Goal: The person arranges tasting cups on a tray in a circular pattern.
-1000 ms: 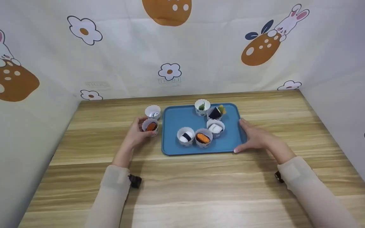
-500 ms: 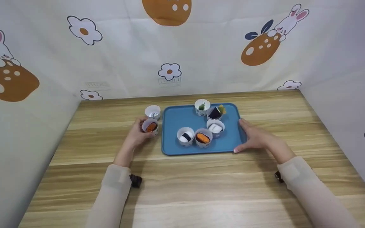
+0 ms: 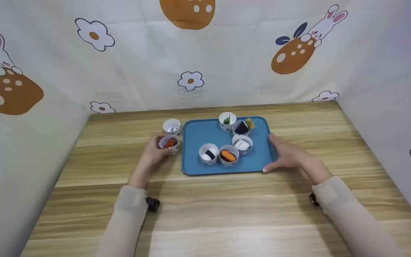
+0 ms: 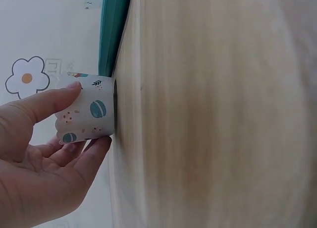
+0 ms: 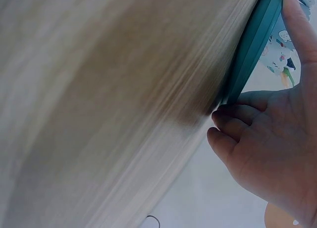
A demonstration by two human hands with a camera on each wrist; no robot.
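A blue tray lies on the wooden table and holds several paper cups of toy sushi. My left hand grips a patterned paper cup with an orange piece, standing on the table just left of the tray. In the left wrist view the thumb and fingers of the left hand wrap the cup beside the tray's rim. My right hand holds the tray's right edge. In the right wrist view, the right hand has its thumb along the rim and its fingers curled at the edge.
Another paper cup stands on the table behind the held one, near the tray's far left corner. Cloth walls printed with flowers and rabbits close in the table at the back and on both sides. Bare wood stretches in front of the tray.
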